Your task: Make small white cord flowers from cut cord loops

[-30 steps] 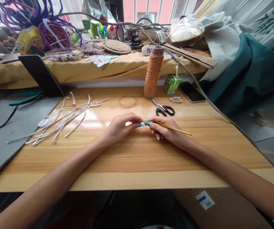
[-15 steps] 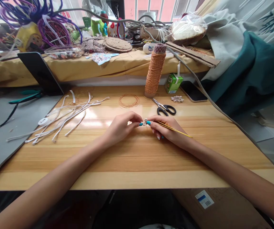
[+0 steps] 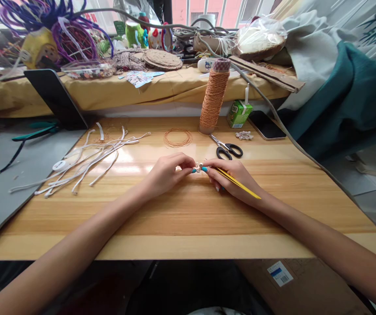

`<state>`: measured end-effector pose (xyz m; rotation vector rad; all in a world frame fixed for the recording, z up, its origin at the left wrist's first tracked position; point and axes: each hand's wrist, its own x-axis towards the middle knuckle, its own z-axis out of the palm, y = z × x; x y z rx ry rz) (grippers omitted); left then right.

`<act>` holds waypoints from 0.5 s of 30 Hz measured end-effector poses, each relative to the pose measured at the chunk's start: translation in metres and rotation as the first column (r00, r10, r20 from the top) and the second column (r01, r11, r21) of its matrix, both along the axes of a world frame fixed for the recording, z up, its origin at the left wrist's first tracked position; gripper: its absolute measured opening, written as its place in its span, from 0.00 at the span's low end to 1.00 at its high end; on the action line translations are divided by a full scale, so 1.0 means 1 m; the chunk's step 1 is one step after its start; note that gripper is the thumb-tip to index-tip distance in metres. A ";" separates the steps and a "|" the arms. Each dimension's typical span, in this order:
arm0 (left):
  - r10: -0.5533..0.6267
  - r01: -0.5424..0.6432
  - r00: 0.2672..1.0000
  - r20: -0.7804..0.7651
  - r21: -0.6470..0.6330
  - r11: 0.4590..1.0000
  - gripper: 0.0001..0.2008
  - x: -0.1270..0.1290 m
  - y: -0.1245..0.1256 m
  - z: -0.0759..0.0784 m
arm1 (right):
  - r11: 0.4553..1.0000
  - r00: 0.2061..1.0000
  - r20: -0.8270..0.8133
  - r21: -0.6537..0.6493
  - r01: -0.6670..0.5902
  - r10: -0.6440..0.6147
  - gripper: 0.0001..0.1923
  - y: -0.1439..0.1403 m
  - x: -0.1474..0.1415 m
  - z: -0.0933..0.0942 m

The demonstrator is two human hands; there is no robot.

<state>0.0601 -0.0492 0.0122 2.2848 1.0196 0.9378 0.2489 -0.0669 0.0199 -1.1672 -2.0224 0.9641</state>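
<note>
My left hand [image 3: 175,171] is closed in a pinch on a small white cord piece [image 3: 198,170] over the middle of the table. Facing it, my right hand [image 3: 229,175] is closed around yellow tweezers [image 3: 240,183], which lie across the palm with their rear end pointing toward the wrist. Its thumb and forefinger touch the right side of the white piece. The tweezers' tips are hidden by the fingers. Just beyond the right hand lie black-handled scissors [image 3: 224,151], with a small heap of white curled bits [image 3: 244,135] behind them.
White cords [image 3: 99,162] lie spread at the left beside a white disc [image 3: 59,166]. A thin orange cord coil [image 3: 178,137], an orange twine spool [image 3: 214,96], a green drink carton [image 3: 239,113] and a phone [image 3: 266,124] stand or lie toward the back. A grey cable [image 3: 293,142] runs down the right.
In my right hand the yellow tweezers have turned, so their broad side shows and their rear end sits lower. The fingertips have shifted slightly around the white piece.
</note>
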 end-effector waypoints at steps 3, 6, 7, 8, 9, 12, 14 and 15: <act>0.012 0.001 0.996 0.083 -0.158 0.987 0.04 0.001 -0.001 -0.001 | 1.000 1.000 0.008 0.030 -0.005 0.004 0.13 0.001 0.000 -0.002; 0.034 0.008 0.989 0.143 -0.286 0.958 0.05 0.002 -0.003 0.000 | 0.996 1.000 0.022 0.087 0.000 -0.002 0.12 0.001 0.000 -0.002; 0.045 0.008 0.986 0.158 -0.320 0.947 0.05 0.003 -0.003 0.000 | 0.994 1.000 0.028 0.106 -0.002 -0.001 0.12 0.001 0.000 -0.002; 0.058 0.005 0.984 0.169 -0.350 0.937 0.05 0.003 -0.004 0.001 | 0.992 0.999 0.035 0.123 -0.006 0.001 0.12 0.001 0.000 -0.002; 0.073 0.001 0.981 0.181 -0.379 0.926 0.05 0.004 -0.004 0.002 | 0.990 0.999 0.039 0.140 -0.010 0.004 0.12 0.001 0.000 -0.002; 0.104 0.011 0.971 0.216 -0.476 0.880 0.04 0.005 -0.002 0.002 | 0.982 0.998 0.053 0.186 -0.025 0.015 0.12 0.001 -0.001 -0.002; 0.098 0.051 0.964 0.248 -0.533 0.844 0.03 0.004 0.001 0.001 | 0.976 0.997 0.063 0.214 -0.046 0.033 0.12 0.001 -0.002 -0.002; 0.089 0.076 0.960 0.267 -0.551 0.831 0.03 0.003 0.002 0.001 | 0.975 0.997 0.065 0.219 -0.048 0.035 0.12 0.001 -0.002 -0.002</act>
